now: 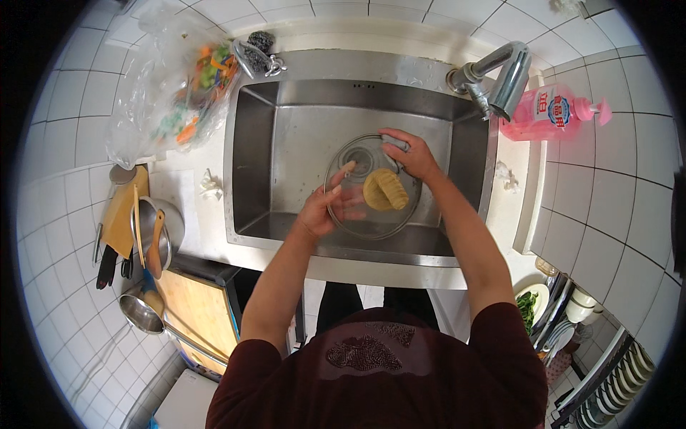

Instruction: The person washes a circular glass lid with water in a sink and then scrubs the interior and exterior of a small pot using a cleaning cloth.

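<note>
A round clear glass pot lid [370,224] is held tilted over the sink, and a tan wood-grain knob [386,190] stands near its middle. My left hand [320,212] grips the lid's left side; several of its fingers show through the glass from beneath. At the upper right of the rim, my right hand [412,155] pinches a small grey pad or cloth [395,142] against the lid. What exactly the grey piece is, I cannot tell. Below lies the stainless steel sink [305,134], its round drain [358,158] partly seen through the glass.
A chrome faucet [506,80] leans over the back right corner beside a pink pump soap bottle [552,112]. At back left sit a plastic bag of vegetable scraps [209,75], a small tap [257,59] and a dark scouring ball [261,41]. A metal pot [177,225] stands left.
</note>
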